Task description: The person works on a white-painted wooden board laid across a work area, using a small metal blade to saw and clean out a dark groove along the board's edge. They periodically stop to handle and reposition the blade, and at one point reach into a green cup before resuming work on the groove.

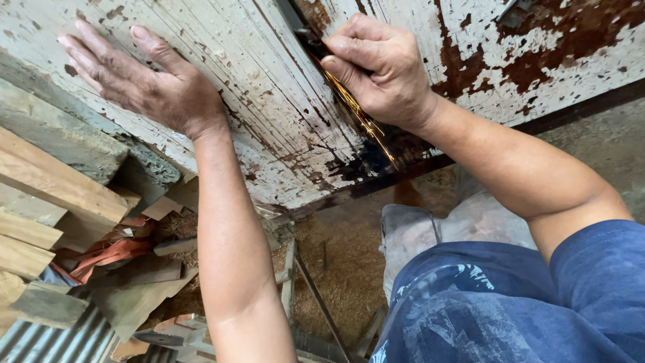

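My left hand point(144, 81) lies flat, fingers spread, on a worn wooden panel point(269, 101) with peeling white paint and rusty brown patches. My right hand point(379, 67) is closed around a dark tool point(302, 30) pressed against a dark groove in the panel. Orange sparks point(359, 121) stream down from under that hand toward the panel's lower edge. The tool's working end is hidden by my fingers.
Stacked timber planks point(47, 202) and wood offcuts point(134, 289) lie at the left with an orange strap point(107, 255). Corrugated metal sheet point(60, 343) sits at the bottom left. Sawdust point(342, 269) covers the ground below. A dark metal strip point(403, 175) runs along the panel's lower edge.
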Motion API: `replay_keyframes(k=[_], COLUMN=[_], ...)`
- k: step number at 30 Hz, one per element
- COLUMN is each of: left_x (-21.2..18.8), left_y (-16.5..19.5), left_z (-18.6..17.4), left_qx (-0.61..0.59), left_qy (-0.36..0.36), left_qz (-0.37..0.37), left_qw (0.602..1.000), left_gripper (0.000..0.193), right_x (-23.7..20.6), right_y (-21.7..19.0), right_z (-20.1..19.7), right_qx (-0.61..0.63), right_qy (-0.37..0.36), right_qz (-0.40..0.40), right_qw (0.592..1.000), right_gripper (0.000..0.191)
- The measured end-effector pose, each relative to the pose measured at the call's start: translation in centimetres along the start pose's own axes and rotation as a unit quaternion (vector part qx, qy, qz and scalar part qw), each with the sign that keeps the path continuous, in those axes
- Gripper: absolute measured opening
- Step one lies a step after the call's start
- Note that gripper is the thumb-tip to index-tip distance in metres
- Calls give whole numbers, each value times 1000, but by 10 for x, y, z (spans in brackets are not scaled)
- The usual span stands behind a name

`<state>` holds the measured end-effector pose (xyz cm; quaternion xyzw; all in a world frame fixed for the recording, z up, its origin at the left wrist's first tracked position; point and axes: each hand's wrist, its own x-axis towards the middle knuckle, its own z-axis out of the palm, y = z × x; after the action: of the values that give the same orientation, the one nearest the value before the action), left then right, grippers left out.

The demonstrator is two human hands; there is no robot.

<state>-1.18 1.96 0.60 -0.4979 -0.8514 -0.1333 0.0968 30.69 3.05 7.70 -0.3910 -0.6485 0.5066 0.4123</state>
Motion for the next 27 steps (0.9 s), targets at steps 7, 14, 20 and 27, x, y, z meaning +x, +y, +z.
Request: replay_keyframes(k=[7,14,20,27], left_x=[-1,-2,-3,3], left_y=[-2,-7,-6,11], left_z=[0,9,8,-11], left_qx=[2,7,9,40], left_qy=[-11,6,-13,-30], left_qz=[-1,-2,-12,-16], left_qw=[1000,1000,1000,999], left_gripper=[49,50,52,52], right_x=[1,2,0,0], right_y=[1,3,0,-2], right_z=[-2,-2,-1,-2], right_qx=[-10,-5,-32,-32], right_qy=[-7,-11,-9,-8], right_qz=[-11,-10,-3,0], right_qw=[1000,1000,999,999], right_gripper=[12,12,12,9])
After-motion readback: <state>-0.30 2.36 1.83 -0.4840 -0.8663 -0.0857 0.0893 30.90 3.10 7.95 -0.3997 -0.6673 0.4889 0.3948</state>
